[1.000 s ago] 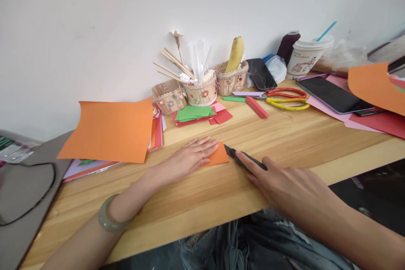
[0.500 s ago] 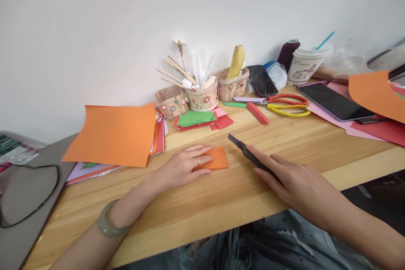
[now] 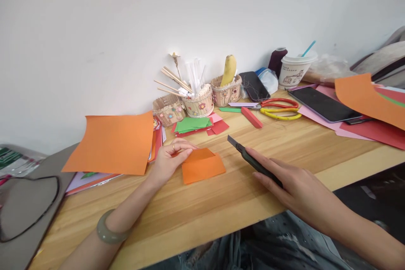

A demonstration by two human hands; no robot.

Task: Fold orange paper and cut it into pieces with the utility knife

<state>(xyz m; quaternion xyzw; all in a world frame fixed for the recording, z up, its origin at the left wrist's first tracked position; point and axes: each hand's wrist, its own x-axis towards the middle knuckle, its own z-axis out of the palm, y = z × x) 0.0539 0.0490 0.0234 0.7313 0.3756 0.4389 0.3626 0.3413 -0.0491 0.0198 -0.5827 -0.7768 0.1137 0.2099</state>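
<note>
A small folded orange paper (image 3: 204,171) lies near the middle of the wooden table, its upper layer lifted at the back. My left hand (image 3: 171,160), with a ring on one finger, pinches that layer at its left corner between thumb and fingers. To the right, my right hand (image 3: 291,183) is closed round a dark utility knife (image 3: 255,161). The knife's blade is out and points up and left, above the table and apart from the orange paper.
A large orange sheet (image 3: 110,145) tops a paper stack on the left. Small green papers (image 3: 193,125), baskets (image 3: 198,103), a red strip (image 3: 251,117), scissors (image 3: 280,112), a phone (image 3: 325,103) and a lidded cup (image 3: 295,69) stand or lie behind.
My left hand has gone from lying flat on the small orange paper to pinching its upper layer, which is now raised and opened. My right hand holds the knife much as before.
</note>
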